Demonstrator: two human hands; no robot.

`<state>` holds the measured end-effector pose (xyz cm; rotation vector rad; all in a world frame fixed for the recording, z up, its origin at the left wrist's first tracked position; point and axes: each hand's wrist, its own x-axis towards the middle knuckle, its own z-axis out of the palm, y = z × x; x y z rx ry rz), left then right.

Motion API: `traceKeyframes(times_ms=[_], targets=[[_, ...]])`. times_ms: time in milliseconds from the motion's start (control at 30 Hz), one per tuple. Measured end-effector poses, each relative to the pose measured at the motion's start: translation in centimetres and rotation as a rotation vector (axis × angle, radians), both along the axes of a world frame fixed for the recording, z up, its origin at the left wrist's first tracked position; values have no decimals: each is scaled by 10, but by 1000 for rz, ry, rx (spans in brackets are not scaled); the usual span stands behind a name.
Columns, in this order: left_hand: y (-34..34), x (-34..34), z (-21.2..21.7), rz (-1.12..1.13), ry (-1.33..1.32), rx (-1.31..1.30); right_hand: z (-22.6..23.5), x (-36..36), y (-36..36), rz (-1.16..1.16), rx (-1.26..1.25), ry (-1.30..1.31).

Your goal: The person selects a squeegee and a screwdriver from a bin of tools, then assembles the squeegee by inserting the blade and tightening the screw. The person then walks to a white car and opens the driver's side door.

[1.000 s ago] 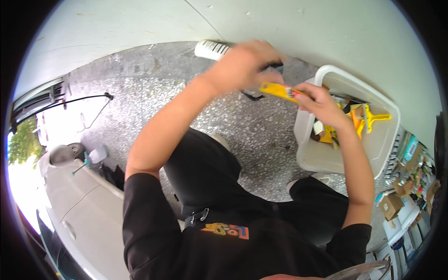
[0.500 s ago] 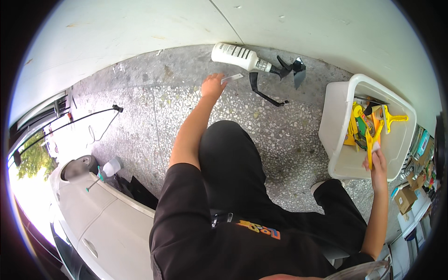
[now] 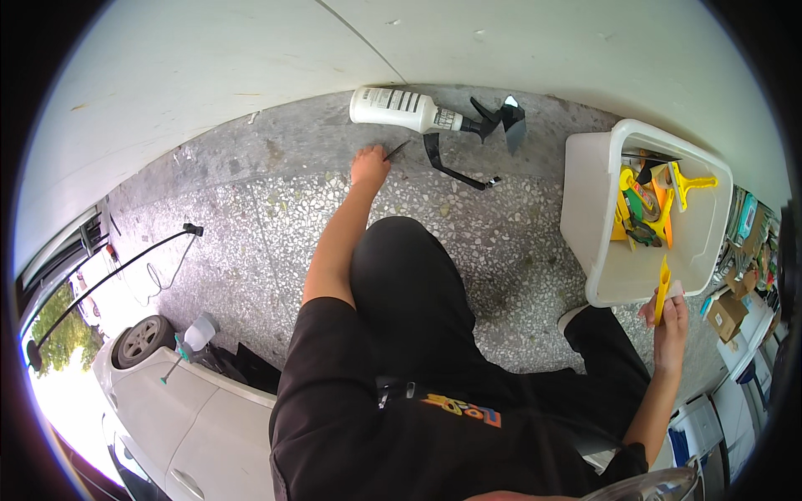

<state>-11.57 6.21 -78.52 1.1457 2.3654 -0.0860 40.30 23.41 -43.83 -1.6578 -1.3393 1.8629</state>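
Observation:
My left hand (image 3: pixel 370 166) is low over the floor, fingers closed on a thin flat strip (image 3: pixel 398 150) that shows dark and edge-on. Just beyond it a white spray bottle (image 3: pixel 393 109) with a black trigger lies on its side. A bent black plastic piece (image 3: pixel 455 169) rests on the floor beside the bottle. At the right, my right hand (image 3: pixel 668 327) grips a flat yellow tool (image 3: pixel 662 292), held upright at the near rim of a white plastic bin (image 3: pixel 589 209). Something small and whitish (image 3: pixel 675 289) shows by its fingers. Yellow scrapers (image 3: pixel 693 185) and other tools lie in the bin.
A pale wall (image 3: pixel 251 50) curves along the far side. A shiny dark piece (image 3: pixel 515 125) lies by the trigger. To the left stand a white car (image 3: pixel 192 417) and a pump sprayer (image 3: pixel 199 332). Cardboard boxes (image 3: pixel 725 317) and clutter sit beyond the bin at right.
My right hand has drawn the yellow tool back out of the bin, toward me. The strip in my left hand has turned from its pale face to its edge. The view has shifted slightly.

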Motion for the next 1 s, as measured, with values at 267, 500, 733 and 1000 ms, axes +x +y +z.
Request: traceKeyframes(times_ms=[267, 500, 733, 1000], targets=[[0, -3, 65, 217, -602, 221, 7, -20, 24, 280, -87, -71], [84, 88, 291, 39, -988, 360, 8, -71, 82, 792, 718, 7], [103, 233, 361, 145, -1197, 424, 0, -37, 125, 862, 1092, 80], [121, 314, 394, 1, -950, 397, -1, 18, 148, 900, 1113, 221]])
